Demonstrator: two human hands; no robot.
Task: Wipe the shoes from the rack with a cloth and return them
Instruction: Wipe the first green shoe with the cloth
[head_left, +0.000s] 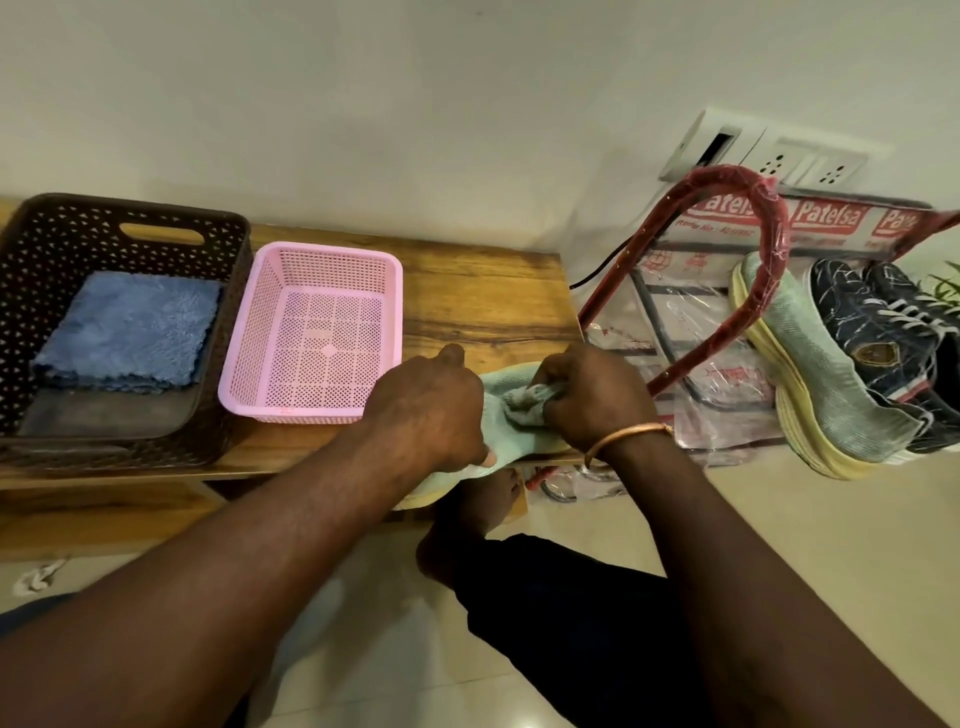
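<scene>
Mint-green mesh shows between our two hands: it is a mint-green mesh shoe with a pale yellow sole (503, 385), lying at the near edge of the wood-grain counter (478, 296) and partly overhanging it. Our left hand (431, 410) reaches in palm down, its fingers curled over the shoe and gripping it. Our right hand (587, 395), a thin copper bangle (628, 434) at its wrist, has its fingers clenched round a crumpled grey-green cloth (524, 404) pressed against the shoe.

Further left on the counter stand a pink perforated plastic basket (332, 253) and a dark brown perforated basket (52, 249) holding folded blue fleecy cloths (130, 327). To the right, on the cream tiled floor (779, 519), a red tubular rack wrapped in clear plastic (774, 228) carries a second mint-green shoe (810, 374) beside dark blue lace-up sneakers (872, 322). A white socket panel (779, 156) sits on the pale wall (363, 104).
</scene>
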